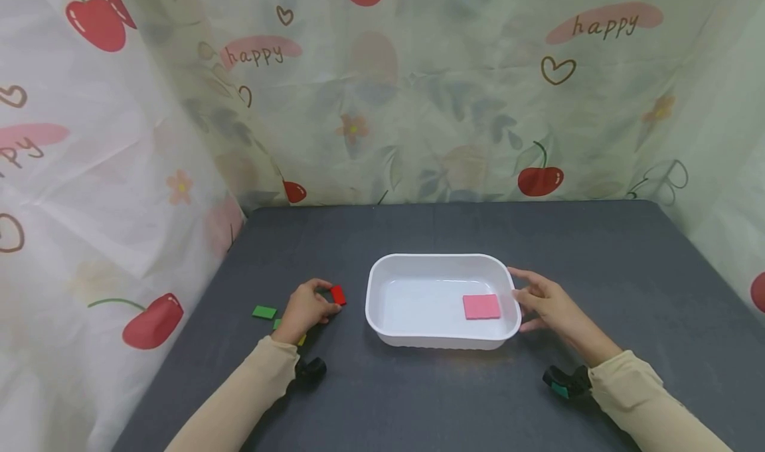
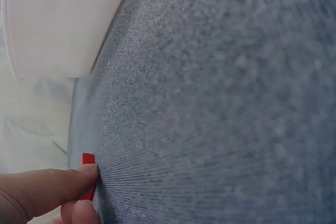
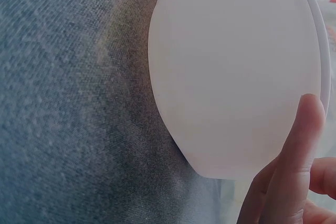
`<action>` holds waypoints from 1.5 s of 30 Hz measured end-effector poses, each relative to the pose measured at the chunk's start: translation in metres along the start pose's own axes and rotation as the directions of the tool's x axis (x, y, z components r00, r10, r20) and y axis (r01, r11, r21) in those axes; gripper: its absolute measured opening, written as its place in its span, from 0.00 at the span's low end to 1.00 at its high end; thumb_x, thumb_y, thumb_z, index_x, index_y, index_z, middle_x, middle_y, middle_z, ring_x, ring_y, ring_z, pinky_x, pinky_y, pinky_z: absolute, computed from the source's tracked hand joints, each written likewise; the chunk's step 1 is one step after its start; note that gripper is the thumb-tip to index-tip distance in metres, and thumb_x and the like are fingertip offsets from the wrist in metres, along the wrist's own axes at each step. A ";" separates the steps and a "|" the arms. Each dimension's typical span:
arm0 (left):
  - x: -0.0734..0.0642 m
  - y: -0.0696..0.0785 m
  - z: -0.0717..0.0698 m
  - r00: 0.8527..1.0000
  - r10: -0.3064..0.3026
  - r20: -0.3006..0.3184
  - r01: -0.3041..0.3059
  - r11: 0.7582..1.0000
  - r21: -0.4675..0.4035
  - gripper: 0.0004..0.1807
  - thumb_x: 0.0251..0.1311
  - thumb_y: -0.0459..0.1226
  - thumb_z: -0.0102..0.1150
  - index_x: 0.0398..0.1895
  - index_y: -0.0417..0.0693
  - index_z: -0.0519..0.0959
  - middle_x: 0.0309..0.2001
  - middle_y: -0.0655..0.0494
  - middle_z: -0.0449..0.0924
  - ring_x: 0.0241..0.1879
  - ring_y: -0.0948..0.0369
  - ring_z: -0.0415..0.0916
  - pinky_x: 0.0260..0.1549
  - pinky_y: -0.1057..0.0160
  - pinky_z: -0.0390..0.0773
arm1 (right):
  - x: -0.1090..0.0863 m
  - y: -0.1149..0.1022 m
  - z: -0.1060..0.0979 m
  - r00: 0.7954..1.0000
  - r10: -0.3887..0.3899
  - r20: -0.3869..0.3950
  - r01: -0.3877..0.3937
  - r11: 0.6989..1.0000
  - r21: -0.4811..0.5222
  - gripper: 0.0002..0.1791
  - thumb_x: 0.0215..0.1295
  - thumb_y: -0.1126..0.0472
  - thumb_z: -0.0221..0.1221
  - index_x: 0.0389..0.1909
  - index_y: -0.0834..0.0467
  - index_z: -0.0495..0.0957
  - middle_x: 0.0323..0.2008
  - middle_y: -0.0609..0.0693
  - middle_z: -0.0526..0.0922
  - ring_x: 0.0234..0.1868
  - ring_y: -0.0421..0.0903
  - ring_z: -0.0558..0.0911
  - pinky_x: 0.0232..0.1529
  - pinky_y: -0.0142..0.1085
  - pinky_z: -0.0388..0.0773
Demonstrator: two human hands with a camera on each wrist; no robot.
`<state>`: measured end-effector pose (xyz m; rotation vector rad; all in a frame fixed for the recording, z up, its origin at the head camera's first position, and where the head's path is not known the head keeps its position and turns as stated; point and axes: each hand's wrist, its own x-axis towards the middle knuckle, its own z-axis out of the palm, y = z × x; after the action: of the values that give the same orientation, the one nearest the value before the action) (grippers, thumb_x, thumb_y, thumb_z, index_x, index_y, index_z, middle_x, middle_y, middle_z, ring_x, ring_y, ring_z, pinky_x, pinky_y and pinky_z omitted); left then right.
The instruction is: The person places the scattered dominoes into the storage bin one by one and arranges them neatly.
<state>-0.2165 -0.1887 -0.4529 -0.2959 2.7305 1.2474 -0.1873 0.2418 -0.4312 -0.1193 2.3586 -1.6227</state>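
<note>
My left hand (image 1: 307, 308) pinches a small flat red rectangular block (image 1: 339, 295) between thumb and fingertips, left of a white plastic basin (image 1: 442, 341). In the left wrist view, the red block (image 2: 88, 159) stands on edge close over the dark tabletop. Against the right end of the basin, the fingers of my right hand (image 1: 548, 303) are spread and fairly straight, touching the rim and outer wall. One fingertip lies just under the rim of the basin (image 3: 236, 77) in the right wrist view. A pink flat rectangle (image 1: 481, 307) lies inside the basin, toward its right end.
Beside my left hand lies a green block (image 1: 264, 312). Another green piece (image 1: 277, 324) and a yellow piece (image 1: 302, 340) are partly hidden by that hand. The dark tabletop (image 1: 454, 399) meets a patterned curtain (image 1: 418, 140) at the back and sides.
</note>
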 end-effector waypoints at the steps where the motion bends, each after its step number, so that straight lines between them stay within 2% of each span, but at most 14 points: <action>1: 0.000 0.001 0.000 1.000 0.000 0.000 0.000 1.000 -0.004 0.29 0.48 0.30 0.71 0.56 0.39 0.74 0.25 0.51 0.80 0.18 0.62 0.75 0.21 0.66 0.76 | 0.000 0.000 0.000 1.000 0.001 -0.001 -0.001 1.000 0.000 0.34 0.72 0.58 0.53 0.74 0.60 0.53 0.39 0.61 0.77 0.34 0.45 0.78 0.29 0.40 0.83; 7: -0.004 0.010 -0.006 1.000 0.002 -0.003 -0.002 0.998 -0.071 0.27 0.49 0.30 0.71 0.54 0.36 0.74 0.34 0.45 0.80 0.25 0.59 0.79 0.30 0.62 0.81 | 0.000 -0.001 0.001 1.000 0.004 -0.006 -0.004 1.000 0.001 0.33 0.72 0.58 0.53 0.74 0.60 0.53 0.39 0.62 0.78 0.34 0.45 0.78 0.29 0.41 0.83; 13: -0.006 0.026 -0.015 1.000 0.024 -0.004 -0.025 0.988 -0.152 0.26 0.53 0.33 0.69 0.56 0.41 0.74 0.46 0.44 0.80 0.39 0.54 0.78 0.43 0.57 0.80 | -0.001 -0.004 0.001 1.000 0.017 -0.006 -0.017 1.000 0.000 0.34 0.72 0.57 0.53 0.74 0.59 0.53 0.41 0.63 0.78 0.35 0.46 0.79 0.30 0.41 0.83; 17: -0.010 0.042 -0.018 0.998 0.057 0.035 -0.046 0.965 -0.259 0.27 0.54 0.34 0.68 0.58 0.47 0.74 0.49 0.46 0.80 0.45 0.53 0.78 0.50 0.54 0.78 | -0.002 -0.004 0.000 1.000 0.015 -0.005 -0.015 1.000 0.001 0.34 0.72 0.57 0.53 0.74 0.59 0.53 0.42 0.63 0.78 0.35 0.47 0.79 0.30 0.41 0.83; 21: -0.017 0.063 -0.014 0.991 0.090 0.098 -0.049 0.933 -0.357 0.27 0.54 0.36 0.69 0.59 0.51 0.73 0.51 0.49 0.80 0.49 0.53 0.78 0.56 0.51 0.74 | -0.002 -0.004 0.000 1.000 0.013 -0.005 -0.013 1.000 0.005 0.34 0.73 0.58 0.52 0.74 0.59 0.52 0.43 0.63 0.78 0.35 0.46 0.79 0.30 0.41 0.83; 27: -0.028 0.088 0.009 0.969 0.158 0.188 -0.055 0.886 -0.460 0.28 0.54 0.38 0.70 0.59 0.53 0.74 0.52 0.51 0.81 0.51 0.54 0.77 0.58 0.48 0.73 | -0.002 -0.003 0.001 1.000 0.008 -0.006 -0.008 1.000 0.006 0.33 0.73 0.58 0.52 0.74 0.60 0.53 0.42 0.63 0.77 0.34 0.46 0.79 0.30 0.41 0.83; 34: -0.033 0.105 0.044 0.943 0.217 0.251 -0.068 0.866 -0.495 0.28 0.52 0.35 0.71 0.58 0.50 0.75 0.50 0.50 0.80 0.46 0.56 0.79 0.50 0.54 0.78 | -0.002 -0.003 0.001 1.000 0.003 -0.011 -0.003 1.000 0.000 0.33 0.72 0.59 0.53 0.74 0.60 0.53 0.40 0.61 0.78 0.33 0.45 0.79 0.29 0.41 0.83; 39: -0.031 0.110 0.066 0.922 0.264 0.285 -0.100 0.871 -0.481 0.26 0.53 0.32 0.69 0.57 0.46 0.75 0.48 0.49 0.81 0.43 0.59 0.80 0.46 0.59 0.80 | -0.002 -0.004 0.000 1.000 0.001 -0.005 -0.001 1.000 0.004 0.33 0.72 0.58 0.53 0.74 0.60 0.53 0.40 0.62 0.78 0.34 0.46 0.79 0.30 0.41 0.83; 45: -0.024 0.111 0.087 0.915 0.260 0.308 -0.107 0.893 -0.437 0.24 0.50 0.28 0.68 0.53 0.41 0.76 0.43 0.46 0.82 0.39 0.59 0.79 0.42 0.60 0.82 | -0.002 -0.003 -0.001 1.000 0.000 -0.004 0.000 1.000 0.007 0.33 0.72 0.59 0.53 0.74 0.60 0.53 0.39 0.61 0.78 0.34 0.45 0.79 0.29 0.41 0.83</action>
<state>-0.2157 -0.0488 -0.4232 0.1571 2.2082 1.7336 -0.1859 0.2416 -0.4277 -0.1149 2.3558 -1.6320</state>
